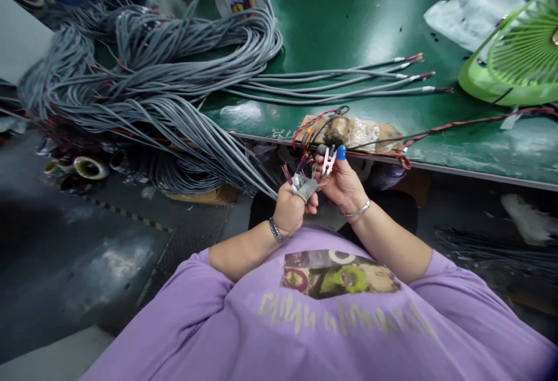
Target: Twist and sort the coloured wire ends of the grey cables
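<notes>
In front of my belly, my left hand (288,211) is closed round the ends of several grey cables (308,189), whose thin coloured inner wires (301,167) fan out above the fist. Close beside it on the right, my right hand (346,188) pinches a small pink clip-like tool (328,161). A blue finger cot (340,152) covers the thumb tip. The tool sits just above the bared wires; whether it touches any is too small to tell. A long bundle of grey cables (209,142) runs down from the left toward my left hand.
Coiled grey cables (170,49) heap over the left of the green table (340,14). Several cable ends (410,78) lie across it. A taped brown block (370,134) with loose leads sits at the front edge. Right: a green fan (518,49) and a plastic bag (473,14).
</notes>
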`<state>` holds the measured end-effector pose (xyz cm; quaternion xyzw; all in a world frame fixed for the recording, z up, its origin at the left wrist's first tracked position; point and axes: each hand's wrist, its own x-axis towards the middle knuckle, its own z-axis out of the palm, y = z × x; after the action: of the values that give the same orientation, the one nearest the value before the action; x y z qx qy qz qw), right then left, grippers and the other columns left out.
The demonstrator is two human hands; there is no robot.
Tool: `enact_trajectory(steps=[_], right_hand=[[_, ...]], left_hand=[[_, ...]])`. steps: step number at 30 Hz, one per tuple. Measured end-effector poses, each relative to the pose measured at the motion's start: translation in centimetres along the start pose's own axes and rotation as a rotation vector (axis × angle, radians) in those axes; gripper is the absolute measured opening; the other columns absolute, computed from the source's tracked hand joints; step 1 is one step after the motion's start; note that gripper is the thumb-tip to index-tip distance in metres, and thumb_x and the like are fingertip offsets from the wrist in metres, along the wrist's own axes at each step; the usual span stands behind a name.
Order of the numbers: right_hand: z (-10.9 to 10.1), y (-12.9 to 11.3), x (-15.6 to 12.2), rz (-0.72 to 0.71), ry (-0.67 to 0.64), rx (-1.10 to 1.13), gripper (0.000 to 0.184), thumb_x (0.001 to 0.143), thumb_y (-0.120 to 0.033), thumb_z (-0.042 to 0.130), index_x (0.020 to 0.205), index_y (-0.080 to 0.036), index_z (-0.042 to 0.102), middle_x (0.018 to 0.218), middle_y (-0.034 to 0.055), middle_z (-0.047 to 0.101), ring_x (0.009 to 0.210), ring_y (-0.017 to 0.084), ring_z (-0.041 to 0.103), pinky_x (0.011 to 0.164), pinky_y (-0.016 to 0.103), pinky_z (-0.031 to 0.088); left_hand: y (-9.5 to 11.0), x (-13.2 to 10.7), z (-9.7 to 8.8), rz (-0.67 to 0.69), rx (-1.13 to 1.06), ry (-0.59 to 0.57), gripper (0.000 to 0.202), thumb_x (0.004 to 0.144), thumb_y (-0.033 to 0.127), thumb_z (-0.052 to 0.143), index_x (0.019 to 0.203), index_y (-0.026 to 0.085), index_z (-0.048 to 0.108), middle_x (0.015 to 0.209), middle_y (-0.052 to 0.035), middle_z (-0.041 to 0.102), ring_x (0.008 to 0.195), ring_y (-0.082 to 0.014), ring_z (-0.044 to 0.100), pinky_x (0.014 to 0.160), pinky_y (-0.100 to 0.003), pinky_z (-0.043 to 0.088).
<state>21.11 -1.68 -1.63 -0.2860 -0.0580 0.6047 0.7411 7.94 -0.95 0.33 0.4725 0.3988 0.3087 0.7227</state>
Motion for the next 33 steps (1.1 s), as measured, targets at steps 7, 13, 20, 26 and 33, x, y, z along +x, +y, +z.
enact_trajectory(steps=[7,13,20,26,33], right_hand=[[-0.1,0.0,0.1,-0.019,-0.040,0.029,0.032,0.080,-0.052,0.076,0.090,-0.023,0.070,0.070,-0.0040,0.071,0.058,0.008,0.061,0.055,0.020,0.052],[0.2,-0.1,-0.1,0.014,0.007,0.061,0.027,0.083,-0.048,0.075,0.088,-0.022,0.069,0.070,-0.0029,0.072,0.059,0.009,0.061,0.056,0.021,0.052],[0.0,0.1,0.0,0.009,-0.003,0.029,0.035,0.078,-0.054,0.077,0.080,-0.021,0.067,0.069,-0.0036,0.072,0.055,0.008,0.060,0.054,0.020,0.051],[-0.2,0.2,-0.2,-0.010,-0.068,-0.030,0.046,0.075,-0.067,0.072,0.081,-0.022,0.065,0.076,-0.0017,0.070,0.062,0.010,0.060,0.057,0.023,0.051],[-1.2,-0.5,-1.2,0.077,-0.089,-0.162,0.058,0.076,-0.079,0.059,0.086,-0.022,0.067,0.082,0.0028,0.071,0.066,0.014,0.063,0.058,0.026,0.052]], left_hand=[[-0.1,-0.2,-0.1,0.010,0.001,-0.015,0.040,0.071,0.052,0.074,0.076,0.017,0.056,0.050,0.0054,0.058,0.034,-0.0065,0.048,0.033,-0.017,0.033],[0.1,-0.4,-0.1,0.022,0.002,-0.004,0.039,0.072,0.051,0.074,0.074,0.017,0.056,0.049,0.0054,0.058,0.034,-0.0064,0.048,0.033,-0.016,0.033],[0.2,0.0,0.1,0.016,0.007,-0.005,0.040,0.071,0.051,0.075,0.071,0.017,0.055,0.048,0.0050,0.057,0.033,-0.0065,0.047,0.032,-0.016,0.031],[-0.1,-0.4,-0.1,0.054,0.017,-0.016,0.044,0.072,0.057,0.073,0.073,0.018,0.054,0.051,0.0048,0.058,0.035,-0.0061,0.048,0.034,-0.017,0.034],[-0.6,-0.9,-1.1,0.074,0.046,-0.024,0.046,0.072,0.061,0.073,0.073,0.018,0.056,0.052,0.0041,0.059,0.036,-0.0064,0.050,0.035,-0.017,0.037]])
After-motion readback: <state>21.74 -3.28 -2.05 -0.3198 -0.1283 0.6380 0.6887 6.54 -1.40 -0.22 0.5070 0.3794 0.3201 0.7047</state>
